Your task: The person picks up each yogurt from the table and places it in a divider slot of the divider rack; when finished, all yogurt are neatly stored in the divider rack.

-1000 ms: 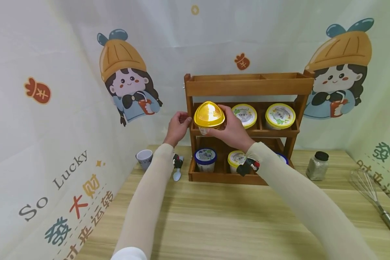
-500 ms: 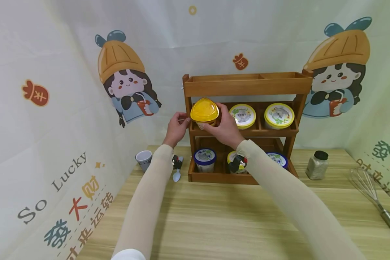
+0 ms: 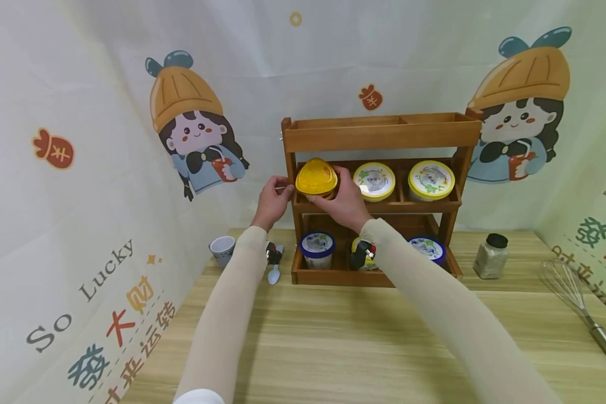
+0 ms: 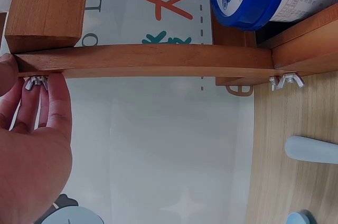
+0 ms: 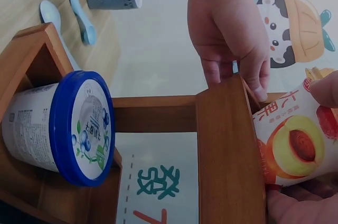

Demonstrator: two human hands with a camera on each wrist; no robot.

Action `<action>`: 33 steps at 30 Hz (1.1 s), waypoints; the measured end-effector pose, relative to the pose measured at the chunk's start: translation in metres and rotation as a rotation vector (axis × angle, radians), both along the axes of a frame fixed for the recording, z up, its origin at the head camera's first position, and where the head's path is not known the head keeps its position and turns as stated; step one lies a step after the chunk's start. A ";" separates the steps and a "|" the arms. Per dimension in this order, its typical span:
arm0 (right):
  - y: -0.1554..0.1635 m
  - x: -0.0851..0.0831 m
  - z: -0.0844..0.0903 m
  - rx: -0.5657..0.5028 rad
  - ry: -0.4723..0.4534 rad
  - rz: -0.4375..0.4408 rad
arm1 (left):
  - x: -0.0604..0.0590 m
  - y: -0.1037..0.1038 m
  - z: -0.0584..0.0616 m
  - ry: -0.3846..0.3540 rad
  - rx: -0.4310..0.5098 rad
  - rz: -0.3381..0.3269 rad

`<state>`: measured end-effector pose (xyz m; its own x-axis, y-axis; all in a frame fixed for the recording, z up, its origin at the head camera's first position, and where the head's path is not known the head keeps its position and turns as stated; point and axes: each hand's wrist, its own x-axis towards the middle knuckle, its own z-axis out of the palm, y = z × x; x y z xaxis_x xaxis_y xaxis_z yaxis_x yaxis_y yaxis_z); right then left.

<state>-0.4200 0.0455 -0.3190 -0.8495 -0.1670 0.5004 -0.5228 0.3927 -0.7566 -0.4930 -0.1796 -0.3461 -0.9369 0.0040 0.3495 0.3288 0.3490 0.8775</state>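
Note:
My right hand (image 3: 347, 199) grips a fruit cup (image 3: 316, 178) with a shiny, rounded-triangular yellow top, at the left compartment of the shelf's middle tier. In the right wrist view a peach is printed on the cup (image 5: 293, 139); thumb and fingers hold it from opposite sides, right at the wooden front board (image 5: 227, 150). My left hand (image 3: 274, 201) grips the left side of the wooden shelf (image 3: 384, 137). In the left wrist view, the fingers (image 4: 58, 102) lie against the side rail (image 4: 158, 60) by a wing nut, thumb across from them.
Two yellow-lidded tubs (image 3: 375, 182) share the middle tier. Below sit a blue-lidded tub (image 3: 318, 249) and others partly behind my right arm. A small cup (image 3: 223, 251) and spoon (image 3: 274, 274) stand left, a black-capped jar (image 3: 491, 256) and whisk (image 3: 578, 297) right.
My right hand has brought the fruit cup slightly left and back into the left compartment, its top less tipped toward me. My left hand has stayed on the shelf's side.

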 end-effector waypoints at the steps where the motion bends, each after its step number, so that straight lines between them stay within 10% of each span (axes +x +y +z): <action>1: 0.000 0.000 -0.001 0.006 -0.006 -0.009 | 0.000 0.000 0.000 0.001 -0.001 -0.002; 33: 0.012 0.017 0.005 0.021 -0.122 0.026 | 0.010 0.005 0.004 0.050 -0.086 0.072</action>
<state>-0.4031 0.0578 -0.3136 -0.8990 -0.1994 0.3899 -0.4379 0.3964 -0.8069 -0.4829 -0.1747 -0.3420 -0.9171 -0.0306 0.3974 0.3431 0.4469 0.8262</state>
